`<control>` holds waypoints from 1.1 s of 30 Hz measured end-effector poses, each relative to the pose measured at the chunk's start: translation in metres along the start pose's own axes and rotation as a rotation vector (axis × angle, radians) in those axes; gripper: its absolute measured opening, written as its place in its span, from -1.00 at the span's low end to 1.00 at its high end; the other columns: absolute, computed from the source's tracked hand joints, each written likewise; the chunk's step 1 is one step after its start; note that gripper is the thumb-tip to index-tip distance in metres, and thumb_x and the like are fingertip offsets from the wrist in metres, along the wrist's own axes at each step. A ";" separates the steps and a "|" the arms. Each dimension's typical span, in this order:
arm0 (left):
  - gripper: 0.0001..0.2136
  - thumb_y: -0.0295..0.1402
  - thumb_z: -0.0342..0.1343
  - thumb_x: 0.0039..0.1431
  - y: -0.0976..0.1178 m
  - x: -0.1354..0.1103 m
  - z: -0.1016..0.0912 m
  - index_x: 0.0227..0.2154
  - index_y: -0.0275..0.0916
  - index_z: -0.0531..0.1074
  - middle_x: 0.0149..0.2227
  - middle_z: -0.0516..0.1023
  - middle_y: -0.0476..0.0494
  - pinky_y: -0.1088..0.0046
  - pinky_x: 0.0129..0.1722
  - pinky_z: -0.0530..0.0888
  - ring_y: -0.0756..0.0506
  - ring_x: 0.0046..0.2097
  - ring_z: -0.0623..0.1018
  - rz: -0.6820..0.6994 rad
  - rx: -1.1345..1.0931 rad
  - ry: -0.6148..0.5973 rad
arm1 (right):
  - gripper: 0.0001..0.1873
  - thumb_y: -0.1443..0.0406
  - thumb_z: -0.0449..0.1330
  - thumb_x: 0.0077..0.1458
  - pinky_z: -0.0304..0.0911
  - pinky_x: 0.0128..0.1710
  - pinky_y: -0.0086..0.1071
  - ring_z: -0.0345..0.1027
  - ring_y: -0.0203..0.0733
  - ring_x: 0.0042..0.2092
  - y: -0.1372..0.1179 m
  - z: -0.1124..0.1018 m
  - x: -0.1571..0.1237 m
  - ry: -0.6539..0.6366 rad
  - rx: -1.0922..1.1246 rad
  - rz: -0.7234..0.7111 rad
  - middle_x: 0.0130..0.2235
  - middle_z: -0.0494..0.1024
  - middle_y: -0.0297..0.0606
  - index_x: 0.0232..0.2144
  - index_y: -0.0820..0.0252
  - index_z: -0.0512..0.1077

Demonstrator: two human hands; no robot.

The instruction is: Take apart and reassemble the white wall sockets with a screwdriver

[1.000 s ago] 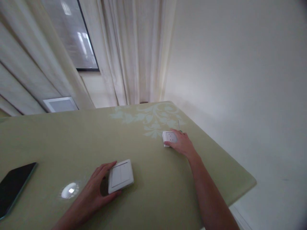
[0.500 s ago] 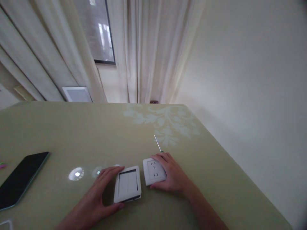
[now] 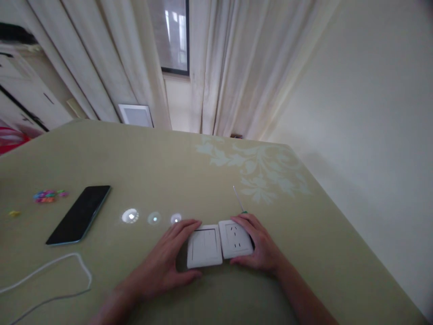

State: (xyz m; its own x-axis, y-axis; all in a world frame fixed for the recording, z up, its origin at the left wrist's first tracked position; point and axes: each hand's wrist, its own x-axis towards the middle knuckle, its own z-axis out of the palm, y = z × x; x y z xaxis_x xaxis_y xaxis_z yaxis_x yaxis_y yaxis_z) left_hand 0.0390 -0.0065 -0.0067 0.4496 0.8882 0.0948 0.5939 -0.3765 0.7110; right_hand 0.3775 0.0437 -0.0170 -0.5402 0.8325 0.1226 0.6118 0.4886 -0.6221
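A white wall light switch (image 3: 204, 247) and a white wall socket (image 3: 236, 239) lie side by side on the table, their facing edges touching or nearly so. My left hand (image 3: 172, 253) grips the switch from the left, fingers at its top edge and thumb by its lower left corner. From the right, my right hand (image 3: 260, 243) holds the socket, with fingers over the upper corner and thumb along the bottom edge. Just beyond that hand a screwdriver (image 3: 238, 200) points away from me; its thin shaft and a bit of green handle show, the rest being hidden.
To the left lies a black phone (image 3: 79, 215), with a small pile of colourful pieces (image 3: 47, 196) beyond it. A white cable (image 3: 83, 266) loops at the lower left. The table (image 3: 152, 167) runs along a wall on the right; curtains hang behind.
The switch has come beside the socket and its front now sits flatter, the dark gap at its lower edge gone. Both hands keep their hold. My view has turned left.
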 end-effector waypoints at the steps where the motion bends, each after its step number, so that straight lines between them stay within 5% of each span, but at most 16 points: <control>1: -0.11 -0.23 0.39 0.11 0.001 0.001 0.000 0.47 0.05 0.12 0.43 0.28 -0.25 -0.11 0.37 0.36 -0.42 0.39 0.35 -0.001 -0.016 0.006 | 0.17 -0.25 0.50 -0.21 0.29 0.28 0.17 0.32 0.33 0.26 0.000 -0.001 0.001 0.002 -0.009 -0.005 0.23 0.40 0.05 0.38 -0.01 0.29; 10: -0.20 -0.25 0.41 0.07 0.004 0.022 0.004 0.37 -0.16 0.26 0.30 0.35 -0.35 0.02 0.34 0.40 -0.37 0.31 0.41 0.073 -0.185 0.041 | 0.05 -0.17 0.50 -0.11 0.22 0.32 0.13 0.31 0.24 0.26 0.001 -0.001 0.019 0.071 -0.074 -0.038 0.21 0.41 0.08 0.31 0.15 0.34; 20: -0.29 -0.20 0.44 0.04 -0.007 0.028 0.005 0.27 -0.15 0.38 0.23 0.43 -0.30 0.02 0.32 0.39 -0.34 0.26 0.46 0.151 -0.241 0.065 | -0.07 -0.17 0.42 -0.02 0.26 0.24 0.09 0.36 0.21 0.16 -0.011 0.002 0.020 0.175 -0.168 -0.040 0.13 0.47 0.10 0.23 0.24 0.37; 33: -0.27 -0.06 0.34 0.15 -0.009 0.024 0.005 0.30 -0.26 0.28 0.30 0.42 -0.44 -0.02 0.20 0.51 -0.37 0.23 0.53 0.057 -0.234 0.090 | -0.04 -0.15 0.46 -0.03 0.24 0.27 -0.02 0.34 0.15 0.19 -0.012 0.011 0.015 0.191 -0.186 -0.098 0.15 0.47 0.10 0.23 0.33 0.38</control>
State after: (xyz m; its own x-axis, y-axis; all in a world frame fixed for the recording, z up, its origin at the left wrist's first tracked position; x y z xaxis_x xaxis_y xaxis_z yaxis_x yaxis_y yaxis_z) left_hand 0.0479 0.0172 -0.0141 0.4101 0.8913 0.1932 0.3941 -0.3643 0.8438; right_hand 0.3558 0.0476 -0.0159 -0.4941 0.8043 0.3301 0.6671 0.5942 -0.4494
